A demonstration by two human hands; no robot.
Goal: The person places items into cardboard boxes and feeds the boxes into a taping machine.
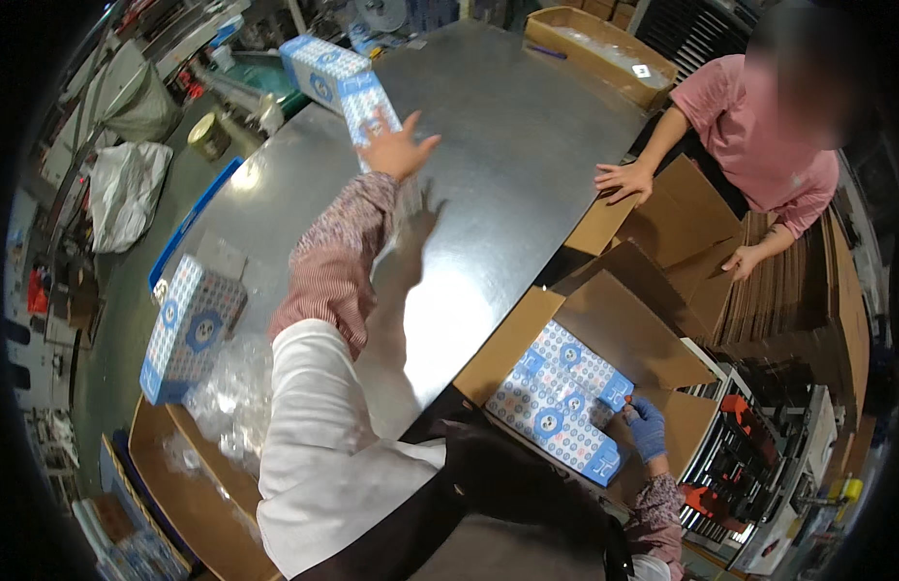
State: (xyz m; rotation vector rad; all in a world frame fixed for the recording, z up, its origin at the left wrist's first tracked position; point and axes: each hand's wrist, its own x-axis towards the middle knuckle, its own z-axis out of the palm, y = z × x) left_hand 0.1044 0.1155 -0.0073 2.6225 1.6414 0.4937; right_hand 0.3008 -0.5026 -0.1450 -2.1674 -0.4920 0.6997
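Observation:
My bare left hand (396, 150) reaches out over the metal table, open with its fingers spread. It is at the near end of a blue and white patterned box (367, 102); another patterned box (319, 70) lies just beyond, in line with it. My right hand (646, 426), in a blue glove with bare fingertips, is inside an open brown carton (512, 344). Its fingers are closed at the blue end of a patterned box (575, 358) lying there beside others. How firmly they grip is hard to see.
A co-worker in pink handles a second open carton (682, 213) at the right, near stacked flat cardboard (788, 281). A patterned box (193, 329) stands at the table's left by clear plastic bags (236, 397). A long carton (604, 53) sits at the far edge.

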